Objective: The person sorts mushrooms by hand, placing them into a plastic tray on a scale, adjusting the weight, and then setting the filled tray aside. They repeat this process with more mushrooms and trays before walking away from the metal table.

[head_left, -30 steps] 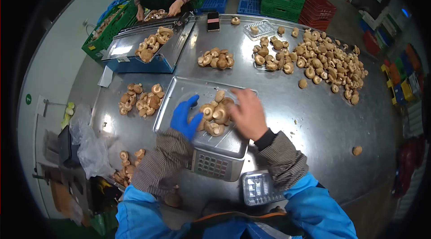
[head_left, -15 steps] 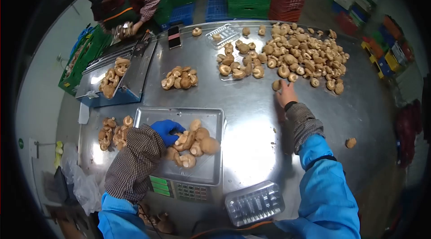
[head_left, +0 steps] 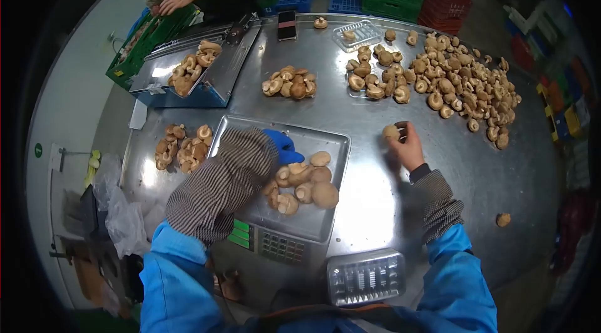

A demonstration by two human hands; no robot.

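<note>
In my right hand point(head_left: 408, 145) a brown shiitake mushroom point(head_left: 391, 133) is pinched between thumb and fingers, above the steel table point(head_left: 369, 186). My left hand point(head_left: 283, 147), in a blue glove, is over the metal tray of a scale point(head_left: 341, 145), beside a cluster of mushrooms point(head_left: 303, 191). Its fingers are bent downward and partly hidden, so their grip does not show. The scale's keypad point(head_left: 282, 247) and green display point(head_left: 240, 233) face me. Near the front edge lies a clear plastic punnet point(head_left: 367, 278).
A large mushroom heap point(head_left: 460, 76) spreads across the back right. Smaller groups sit at the centre point(head_left: 290, 82) and left point(head_left: 181, 147). A wrapping machine point(head_left: 181, 95) stands at the left back, a phone point(head_left: 287, 25) nearby. Another person's hand point(head_left: 180, 1) is over a green crate point(head_left: 134, 42).
My right hand has drawn back from the heap with the mushroom lifted in it. My left hand has shifted toward the back edge of the cluster. The camera view has turned left.
</note>
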